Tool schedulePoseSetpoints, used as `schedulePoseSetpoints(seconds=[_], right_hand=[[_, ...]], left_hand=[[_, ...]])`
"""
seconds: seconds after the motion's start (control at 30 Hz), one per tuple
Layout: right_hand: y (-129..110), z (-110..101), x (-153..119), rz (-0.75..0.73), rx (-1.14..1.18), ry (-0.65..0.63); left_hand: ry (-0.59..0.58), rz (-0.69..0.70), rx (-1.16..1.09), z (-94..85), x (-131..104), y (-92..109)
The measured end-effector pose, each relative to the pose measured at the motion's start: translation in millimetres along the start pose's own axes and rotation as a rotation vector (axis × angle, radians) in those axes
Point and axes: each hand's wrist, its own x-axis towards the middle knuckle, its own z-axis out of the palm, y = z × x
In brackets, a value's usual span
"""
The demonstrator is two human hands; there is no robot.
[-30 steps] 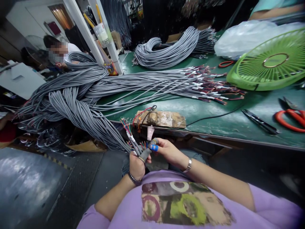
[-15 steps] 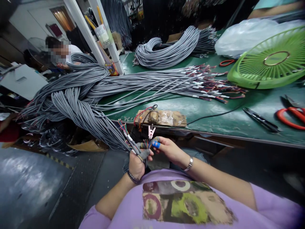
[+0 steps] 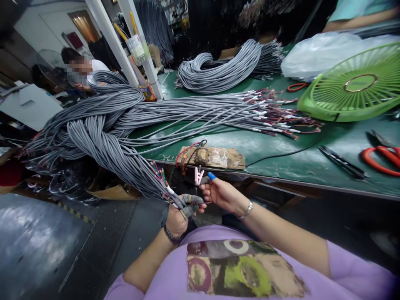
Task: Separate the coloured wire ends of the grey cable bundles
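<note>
My left hand (image 3: 177, 218), with grey covers on its thumb and a finger, is closed around the end of a grey cable (image 3: 179, 203). Thin coloured wires (image 3: 206, 203) stick out past its fingertips. Just to the right, my right hand (image 3: 222, 195) is raised, with a blue cover on the thumb and a grey one on the index finger. Its fingers are curled beside a pink clothespin (image 3: 198, 176), the grey fingertip at or very near the clip. What lies between those fingers is hidden. The clothespin stands at the front of a wooden block (image 3: 225, 157) on the bench edge.
Many grey cables (image 3: 109, 158) drape over the green bench (image 3: 281, 154) and off its left side. A coiled bundle (image 3: 225, 71) lies behind. To the right are a green fan (image 3: 359, 83), black-handled pliers (image 3: 342, 161) and red-handled scissors (image 3: 379, 156). A co-worker (image 3: 79, 62) sits far left.
My right hand has moved up and away from the left, towards the clothespin, its thumb lifting. The wire ends, fanned upward before, now point right from my left fingertips.
</note>
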Motion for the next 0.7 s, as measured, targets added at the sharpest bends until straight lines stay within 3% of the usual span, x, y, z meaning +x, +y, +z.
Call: schedulePoseSetpoints(seconds=[0.1, 0.17, 0.33, 0.53, 0.7], right_hand=[[-11.3, 2.1, 5.4, 0.015, -0.054, -0.089], [-15.9, 6.2, 7.6, -0.058, -0.167, -0.124], [-11.9, 11.6, 12.8, -0.376, -0.467, 0.058], [-3.9, 14.8, 22.3, -0.174, -0.092, -0.019], [-5.6, 20.1, 25.3, -0.173, 0.046, 0.032]], left_hand=[[0.003, 0.058, -0.008, 3.3, 2.9, 1.2], [0.008, 0.089, -0.022, 7.1, 6.5, 4.7], [-0.02, 0.068, -0.094, 9.6, 19.3, 10.0], [-0.073, 0.021, -0.103, 1.5, 31.7, 1.9], [-0.097, 0.024, -0.112, -1.5, 33.2, -5.5]])
